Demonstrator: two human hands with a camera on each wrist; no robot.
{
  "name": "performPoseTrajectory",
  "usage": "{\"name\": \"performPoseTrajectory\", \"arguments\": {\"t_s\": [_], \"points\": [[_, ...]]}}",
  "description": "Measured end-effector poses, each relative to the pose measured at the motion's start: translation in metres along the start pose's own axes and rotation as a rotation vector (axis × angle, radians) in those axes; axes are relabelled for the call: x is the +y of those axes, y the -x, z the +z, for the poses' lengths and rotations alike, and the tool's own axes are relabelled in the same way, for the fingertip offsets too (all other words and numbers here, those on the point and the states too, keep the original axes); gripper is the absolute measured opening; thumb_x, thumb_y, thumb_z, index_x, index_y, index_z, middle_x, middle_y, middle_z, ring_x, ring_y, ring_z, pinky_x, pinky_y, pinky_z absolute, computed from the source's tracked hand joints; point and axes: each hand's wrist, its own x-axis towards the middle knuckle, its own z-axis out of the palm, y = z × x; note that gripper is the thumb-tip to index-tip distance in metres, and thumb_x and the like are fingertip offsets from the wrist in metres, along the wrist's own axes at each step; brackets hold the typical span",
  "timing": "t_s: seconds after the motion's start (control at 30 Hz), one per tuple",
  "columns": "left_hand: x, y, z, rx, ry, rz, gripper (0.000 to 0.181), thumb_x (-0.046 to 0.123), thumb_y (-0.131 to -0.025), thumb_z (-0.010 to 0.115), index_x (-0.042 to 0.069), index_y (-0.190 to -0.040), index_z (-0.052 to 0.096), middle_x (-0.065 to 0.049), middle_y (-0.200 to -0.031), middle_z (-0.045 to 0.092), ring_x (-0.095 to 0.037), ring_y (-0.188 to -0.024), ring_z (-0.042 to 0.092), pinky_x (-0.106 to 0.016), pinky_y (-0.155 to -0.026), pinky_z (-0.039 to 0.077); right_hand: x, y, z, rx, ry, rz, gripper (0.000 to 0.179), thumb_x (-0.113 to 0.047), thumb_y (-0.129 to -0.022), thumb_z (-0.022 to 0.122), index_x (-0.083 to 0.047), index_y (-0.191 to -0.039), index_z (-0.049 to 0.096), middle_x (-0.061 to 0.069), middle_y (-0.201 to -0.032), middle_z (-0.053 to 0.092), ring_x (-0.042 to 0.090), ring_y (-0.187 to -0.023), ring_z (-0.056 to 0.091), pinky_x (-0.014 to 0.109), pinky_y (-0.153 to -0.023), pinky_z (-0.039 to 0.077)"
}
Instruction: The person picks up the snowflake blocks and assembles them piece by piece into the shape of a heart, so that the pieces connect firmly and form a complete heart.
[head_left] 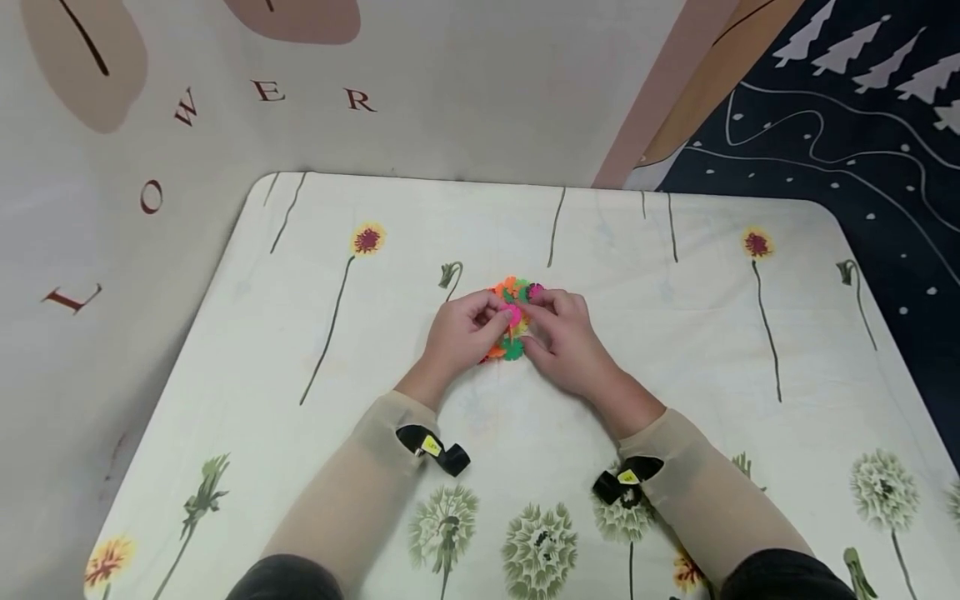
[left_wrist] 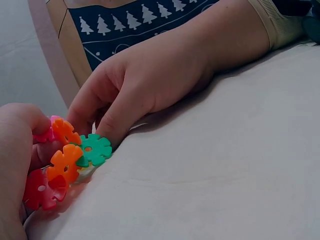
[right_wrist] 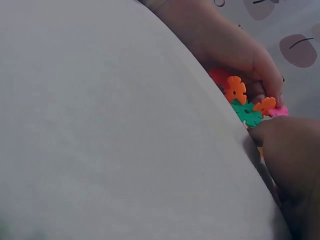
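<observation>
A cluster of flower-shaped interlocking plastic discs lies on the table between both hands in the head view. The left hand pinches a bright pink disc between thumb and fingertips, above the cluster. From the other side, the right hand grips the cluster, its thumb beside a green disc. The left wrist view shows a red disc, an orange disc and a green disc linked in a row. In the right wrist view an orange disc joins the pink one. Fingers hide part of the cluster.
A white cloth printed with flowers and stems covers the table. A pale wall hanging with letters stands behind it, and a dark blue cloth with white trees is at the right. Both wrists wear small black cameras.
</observation>
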Motion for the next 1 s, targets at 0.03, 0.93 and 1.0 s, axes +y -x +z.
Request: {"name": "performPoseTrajectory", "arguments": {"t_s": [0.03,0.93,1.0], "points": [[-0.0003,-0.0001,0.0001,0.0,-0.004,0.007,0.009,0.016,-0.101,0.074,0.01,-0.094,0.073,0.002,-0.078,0.068,-0.016,-0.07,0.062,-0.028,-0.063,0.05,-0.0001,0.0002,0.0003,0.004,0.007,-0.005,0.036,-0.012,-0.096,0.076,-0.002,-0.131,0.074,0.019,-0.136,0.055,0.042,-0.126,0.041,0.054,-0.102,0.04],[-0.0016,-0.0003,-0.0004,-0.024,-0.032,-0.006,0.011,0.019,-0.101,0.074,0.012,-0.093,0.072,0.003,-0.077,0.068,-0.015,-0.069,0.062,-0.03,-0.065,0.05,-0.0052,-0.0007,0.0018,0.17,-0.192,0.163,0.015,-0.009,-0.095,0.083,-0.006,-0.106,0.073,0.007,-0.101,0.071,0.024,-0.097,0.061,0.035,-0.086,0.052],[-0.0013,-0.0009,-0.0003,-0.022,-0.017,-0.012,0.012,0.019,-0.102,0.074,0.013,-0.092,0.071,0.003,-0.075,0.067,-0.015,-0.066,0.06,-0.03,-0.063,0.05,-0.0047,-0.0004,0.0021,0.222,-0.257,0.173,0.014,-0.006,-0.094,0.083,-0.005,-0.104,0.072,0.007,-0.1,0.072,0.021,-0.092,0.065,0.028,-0.083,0.054]]}}
